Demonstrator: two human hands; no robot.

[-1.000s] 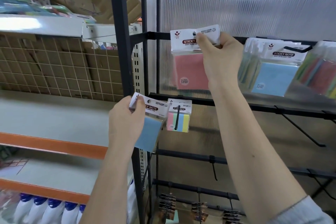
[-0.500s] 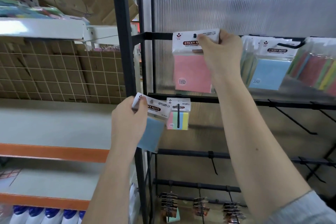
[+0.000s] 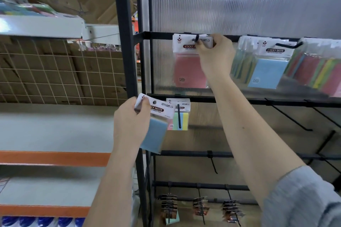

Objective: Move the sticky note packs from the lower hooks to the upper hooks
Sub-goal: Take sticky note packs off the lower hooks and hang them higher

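My right hand [image 3: 215,52] pinches the white header card of a pink sticky note pack [image 3: 188,68], whose hole sits over the leftmost upper hook [image 3: 197,38]. My left hand [image 3: 130,125] grips a blue sticky note pack [image 3: 156,134] by its header, held off the rack beside the lower bar. A multicolour sticky note pack [image 3: 180,116] hangs on a lower hook [image 3: 179,116] just right of my left hand. More packs hang on the upper hooks to the right, a blue one [image 3: 267,69] in front.
A black upright post [image 3: 125,42] stands left of the hooks. Bare black hooks [image 3: 291,116] stick out from the lower bar on the right. Small carded items [image 3: 168,206] hang near the bottom. Shelves with orange rails [image 3: 53,157] and a wire grid [image 3: 55,72] lie left.
The pink pack has slid onto the upper hook, whose tip now pokes through the header hole. My left hand has held the blue pack nearly still.
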